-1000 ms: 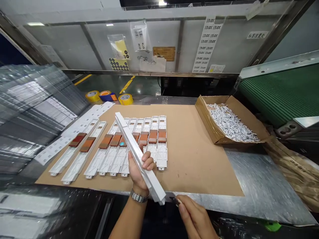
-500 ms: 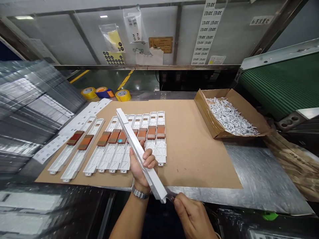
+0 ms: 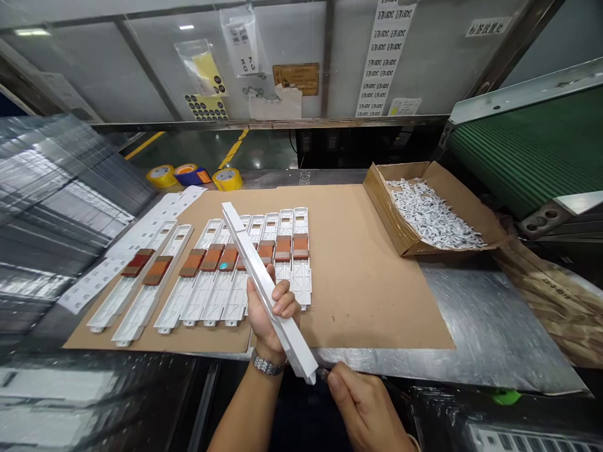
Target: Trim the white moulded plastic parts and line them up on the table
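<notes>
A long white plastic strip (image 3: 264,282) lies tilted across my left hand (image 3: 273,307), whose fingers wrap round its middle. Its lower end points toward my right hand (image 3: 365,405), which is closed at that end on a small dark object I cannot make out. Beyond my left hand, several white plastic parts (image 3: 193,301) lie side by side on a brown cardboard sheet (image 3: 362,289). Each shows an orange-brown block (image 3: 228,257) across its middle; the held strip covers some of them.
A cardboard box (image 3: 391,220) of small white pieces stands at the right, near a green ribbed belt (image 3: 532,150). Tape rolls (image 3: 227,179) and label sheets (image 3: 94,282) are at the back left. Wrapped stacks (image 3: 61,188) rise at the far left.
The view has shifted slightly, so the table and box appear a little further left and up. Both hands keep nearly the same pose around the white strip.
</notes>
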Available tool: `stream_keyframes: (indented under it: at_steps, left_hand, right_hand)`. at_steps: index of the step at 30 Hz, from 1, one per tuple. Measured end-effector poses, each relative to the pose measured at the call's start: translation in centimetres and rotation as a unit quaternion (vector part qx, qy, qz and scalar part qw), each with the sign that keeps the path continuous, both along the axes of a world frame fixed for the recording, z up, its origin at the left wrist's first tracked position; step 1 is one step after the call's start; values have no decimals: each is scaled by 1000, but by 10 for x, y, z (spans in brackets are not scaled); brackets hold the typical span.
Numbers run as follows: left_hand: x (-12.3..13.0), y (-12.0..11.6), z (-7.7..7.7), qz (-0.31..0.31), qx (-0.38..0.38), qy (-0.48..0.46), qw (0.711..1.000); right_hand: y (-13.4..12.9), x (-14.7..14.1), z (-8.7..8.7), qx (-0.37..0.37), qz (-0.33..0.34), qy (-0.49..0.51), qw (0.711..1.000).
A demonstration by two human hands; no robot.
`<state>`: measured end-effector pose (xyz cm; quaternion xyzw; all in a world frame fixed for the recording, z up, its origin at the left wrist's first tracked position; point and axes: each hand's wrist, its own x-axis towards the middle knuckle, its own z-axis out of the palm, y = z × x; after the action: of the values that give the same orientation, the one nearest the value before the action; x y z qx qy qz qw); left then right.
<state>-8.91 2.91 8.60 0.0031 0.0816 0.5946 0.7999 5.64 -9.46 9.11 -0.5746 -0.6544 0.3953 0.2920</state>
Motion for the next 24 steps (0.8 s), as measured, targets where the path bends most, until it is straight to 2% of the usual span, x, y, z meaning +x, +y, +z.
stream_keyframes:
  at_steps: [12, 17, 19, 21, 24]
  left_hand:
    - [6, 2, 0, -5, -26, 47, 999]
    - [9, 9, 8, 6, -38, 90, 995]
    - [10, 9, 13, 12, -38, 105, 994]
    - [10, 6, 17, 16, -38, 131, 991]
    - [10, -2, 18, 21, -55, 219, 974]
  right_hand:
    - [-2, 5, 1, -42, 22, 11, 999]
    - [-6, 8, 0, -43, 73, 41, 996]
    - [-9, 13, -1, -39, 50, 97, 993]
    - [-11, 21, -3, -15, -12, 133, 991]
    - [-13, 31, -8, 94, -104, 77, 987]
